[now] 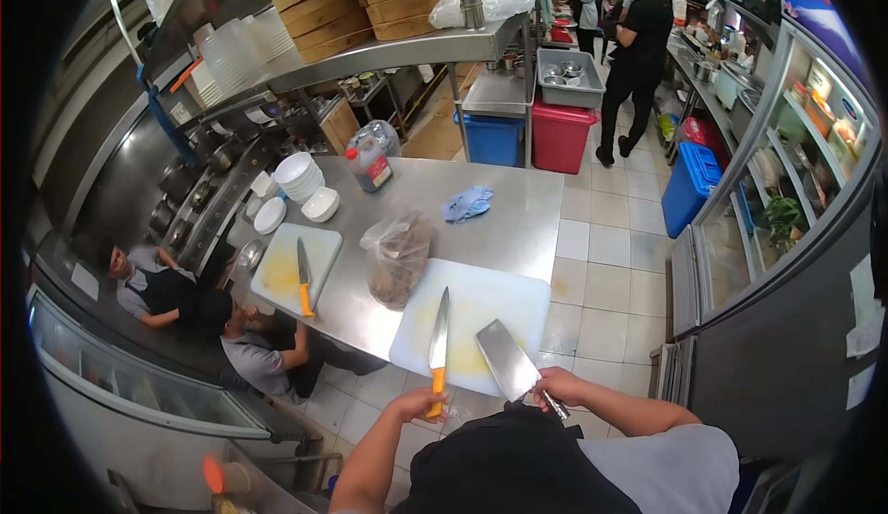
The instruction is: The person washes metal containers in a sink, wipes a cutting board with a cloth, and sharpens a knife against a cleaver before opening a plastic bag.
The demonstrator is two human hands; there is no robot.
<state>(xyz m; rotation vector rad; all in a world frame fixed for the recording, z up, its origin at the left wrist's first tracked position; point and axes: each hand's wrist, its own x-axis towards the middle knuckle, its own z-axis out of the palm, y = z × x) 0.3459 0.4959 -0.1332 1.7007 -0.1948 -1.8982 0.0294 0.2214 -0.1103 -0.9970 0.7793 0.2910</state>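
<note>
My left hand [419, 404] is closed around the yellow handle of a chef's knife [441, 329], whose blade points away from me over a white cutting board [527, 294]. In my right hand [561, 388] is the handle of a cleaver [504, 357]; its broad metal blade lies over the board's near right part. Yellowish stains mark the board. Just beyond its left edge, a clear plastic bag [398, 260] with brown contents stands on the steel table [499, 241].
A second cutting board [275, 278] carries another yellow-handled knife [303, 273]. White bowls [298, 177], a jug of dark liquid [372, 167] and a blue cloth or glove [468, 203] are farther back. Two people are low at the left; others stand at the back. A glass-door fridge [786, 162] is right.
</note>
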